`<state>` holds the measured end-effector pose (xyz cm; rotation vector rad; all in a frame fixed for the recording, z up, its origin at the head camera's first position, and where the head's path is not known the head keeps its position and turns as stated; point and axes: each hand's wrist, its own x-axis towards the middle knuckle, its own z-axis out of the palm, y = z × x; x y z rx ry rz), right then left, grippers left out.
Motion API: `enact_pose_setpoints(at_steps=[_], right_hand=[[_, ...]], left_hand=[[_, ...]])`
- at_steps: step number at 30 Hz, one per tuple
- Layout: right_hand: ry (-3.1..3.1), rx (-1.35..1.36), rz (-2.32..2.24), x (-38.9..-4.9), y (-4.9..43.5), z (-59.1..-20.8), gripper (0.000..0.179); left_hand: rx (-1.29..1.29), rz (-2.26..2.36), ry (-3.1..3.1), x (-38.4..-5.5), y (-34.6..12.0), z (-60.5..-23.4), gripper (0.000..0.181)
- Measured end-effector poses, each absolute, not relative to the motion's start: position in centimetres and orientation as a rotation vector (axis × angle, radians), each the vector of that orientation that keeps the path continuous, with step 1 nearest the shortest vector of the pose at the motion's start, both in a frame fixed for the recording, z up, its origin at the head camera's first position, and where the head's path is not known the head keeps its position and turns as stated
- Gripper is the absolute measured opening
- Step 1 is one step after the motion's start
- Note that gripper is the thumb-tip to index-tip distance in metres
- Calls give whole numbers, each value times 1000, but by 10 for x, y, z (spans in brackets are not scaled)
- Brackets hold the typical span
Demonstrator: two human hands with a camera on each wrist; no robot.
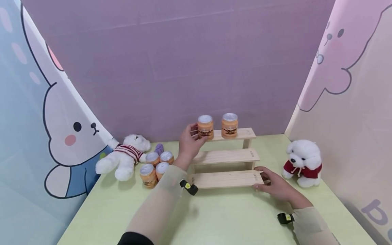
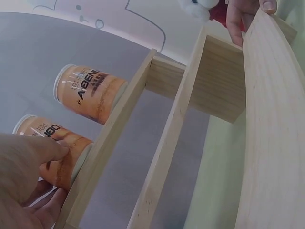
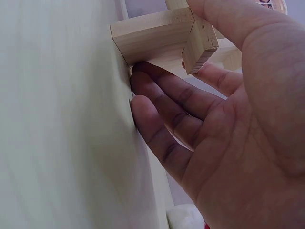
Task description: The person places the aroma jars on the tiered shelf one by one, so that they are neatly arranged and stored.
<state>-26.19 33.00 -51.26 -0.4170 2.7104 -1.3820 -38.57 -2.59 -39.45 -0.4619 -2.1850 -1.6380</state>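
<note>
A three-step wooden rack [image 1: 226, 179] stands on the table, two orange cans with white lids on its top step. My left hand [image 1: 189, 144] grips the left can [image 1: 205, 128], thumb on the near side; in the left wrist view the base of that can [image 2: 71, 164] meets the top board. Just right of it, the other can [image 1: 229, 126] stands upright and untouched. At the right end of the lowest step, my right hand [image 1: 280, 186] pinches the board between thumb and index finger. The right wrist view shows its other fingers [image 3: 150, 117] curled below the board end [image 3: 202, 45].
Several more orange cans [image 1: 148, 175] stand grouped left of the rack, a small purple object [image 1: 159, 149] behind them. A white plush toy in a striped shirt [image 1: 124, 158] lies at far left. Another plush in red [image 1: 304, 163] sits at right. A purple wall [image 1: 183, 68] rises behind.
</note>
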Motion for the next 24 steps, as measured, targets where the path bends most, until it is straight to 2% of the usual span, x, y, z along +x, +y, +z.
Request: enact_pose_setpoints(at_steps=[24], right_hand=[[2713,-426,-1372,-263,333,-516,72]], left_hand=[[-466,-1622,-2200,-383,-28,-392,61]])
